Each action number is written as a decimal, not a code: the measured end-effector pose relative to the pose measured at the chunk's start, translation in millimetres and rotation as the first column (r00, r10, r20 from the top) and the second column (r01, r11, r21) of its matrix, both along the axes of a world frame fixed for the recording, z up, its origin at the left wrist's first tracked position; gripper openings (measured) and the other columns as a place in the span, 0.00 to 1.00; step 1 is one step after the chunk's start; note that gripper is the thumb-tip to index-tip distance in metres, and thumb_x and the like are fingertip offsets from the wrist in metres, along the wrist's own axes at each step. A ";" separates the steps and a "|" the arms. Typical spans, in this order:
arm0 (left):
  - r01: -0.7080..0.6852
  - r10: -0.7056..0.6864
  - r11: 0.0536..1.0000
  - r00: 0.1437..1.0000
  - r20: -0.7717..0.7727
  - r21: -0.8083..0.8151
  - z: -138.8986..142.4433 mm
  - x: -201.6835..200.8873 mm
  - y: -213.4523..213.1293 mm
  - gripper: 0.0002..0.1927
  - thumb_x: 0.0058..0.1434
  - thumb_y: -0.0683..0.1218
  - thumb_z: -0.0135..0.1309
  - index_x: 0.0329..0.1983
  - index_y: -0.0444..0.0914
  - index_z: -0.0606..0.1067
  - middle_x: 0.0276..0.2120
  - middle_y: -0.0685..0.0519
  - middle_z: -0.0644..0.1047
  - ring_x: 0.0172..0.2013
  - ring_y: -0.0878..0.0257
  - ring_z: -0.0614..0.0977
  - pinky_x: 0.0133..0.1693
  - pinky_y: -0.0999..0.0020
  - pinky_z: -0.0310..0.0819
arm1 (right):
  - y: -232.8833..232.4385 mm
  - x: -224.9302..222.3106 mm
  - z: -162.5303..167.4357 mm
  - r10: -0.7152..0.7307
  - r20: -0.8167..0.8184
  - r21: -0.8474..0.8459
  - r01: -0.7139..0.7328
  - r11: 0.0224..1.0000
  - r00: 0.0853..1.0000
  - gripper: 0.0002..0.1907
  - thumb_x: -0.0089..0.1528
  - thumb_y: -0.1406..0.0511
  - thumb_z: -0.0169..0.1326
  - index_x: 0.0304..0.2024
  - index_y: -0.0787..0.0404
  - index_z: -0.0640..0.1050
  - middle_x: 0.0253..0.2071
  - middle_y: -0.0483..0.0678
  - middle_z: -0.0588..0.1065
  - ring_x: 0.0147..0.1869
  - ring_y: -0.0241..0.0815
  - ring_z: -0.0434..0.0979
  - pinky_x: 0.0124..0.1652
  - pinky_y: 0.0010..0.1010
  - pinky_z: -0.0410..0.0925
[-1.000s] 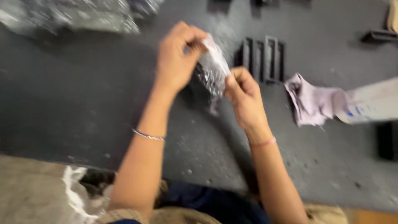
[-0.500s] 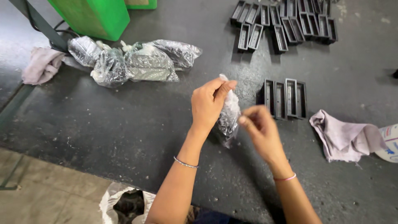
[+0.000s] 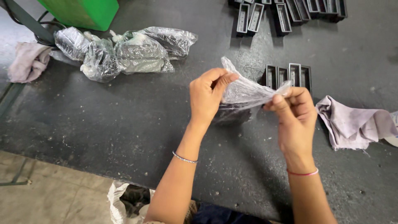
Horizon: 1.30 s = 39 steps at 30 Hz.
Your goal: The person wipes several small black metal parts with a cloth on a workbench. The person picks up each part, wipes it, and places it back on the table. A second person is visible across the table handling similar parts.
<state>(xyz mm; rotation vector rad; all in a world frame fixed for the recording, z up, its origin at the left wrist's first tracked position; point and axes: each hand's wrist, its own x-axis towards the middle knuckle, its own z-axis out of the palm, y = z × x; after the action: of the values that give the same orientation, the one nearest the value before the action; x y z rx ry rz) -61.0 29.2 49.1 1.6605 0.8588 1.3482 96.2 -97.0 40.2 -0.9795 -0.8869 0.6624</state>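
Both my left hand (image 3: 207,97) and right hand (image 3: 296,114) pinch shut on the clear plastic bag (image 3: 248,92), stretched taut between them above the dark table (image 3: 103,124), 4 black trays (image 3: 289,76) just beyond my right knuckles, seemingly to pull its mouth apart

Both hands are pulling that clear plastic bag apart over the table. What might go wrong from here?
1. The clear plastic bag is stretched taut between the left hand and right hand; it may tear suddenly, dropping the dark contents sagging beneath.
2. A sudden release could swing the right hand into the row of black channel parts just behind it, knocking them over.
3. Only fingertips pinch the thin film, so it may slip free.
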 end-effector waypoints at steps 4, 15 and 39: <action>0.029 -0.028 0.995 1.000 0.009 -0.090 -3.0 3.2 -2.7 0.13 0.62 0.52 0.64 0.36 0.36 0.82 0.17 0.55 0.70 0.19 0.72 0.67 0.22 0.72 0.62 | -5.5 7.8 1.3 -0.114 0.051 0.099 0.109 0.989 0.992 0.06 0.73 0.73 0.54 0.49 0.60 0.70 0.49 0.47 0.75 0.50 0.35 0.76 0.55 0.28 0.72; 0.026 -0.019 0.962 0.999 -0.027 0.271 9.3 6.2 -27.0 0.10 0.63 0.49 0.63 0.38 0.38 0.80 0.30 0.53 0.80 0.27 0.63 0.79 0.31 0.70 0.71 | -21.2 -48.5 24.3 -0.457 0.830 0.364 0.309 0.878 0.320 0.11 0.65 0.75 0.62 0.49 0.65 0.77 0.49 0.51 0.79 0.51 0.46 0.81 0.50 0.30 0.74; 0.007 0.009 0.933 0.999 -0.042 0.359 15.7 4.6 -29.8 0.07 0.64 0.46 0.63 0.39 0.37 0.81 0.36 0.49 0.83 0.34 0.58 0.86 0.37 0.67 0.78 | -10.8 -35.9 41.1 -0.441 0.833 0.270 0.452 0.850 0.334 0.10 0.59 0.75 0.62 0.42 0.63 0.77 0.41 0.51 0.79 0.47 0.48 0.78 0.47 0.37 0.70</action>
<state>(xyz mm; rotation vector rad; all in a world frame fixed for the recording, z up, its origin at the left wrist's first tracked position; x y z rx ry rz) -56.3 -0.6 64.8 1.9733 0.6628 1.5446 60.4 -107.8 81.3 -1.5435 -1.4214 -0.4407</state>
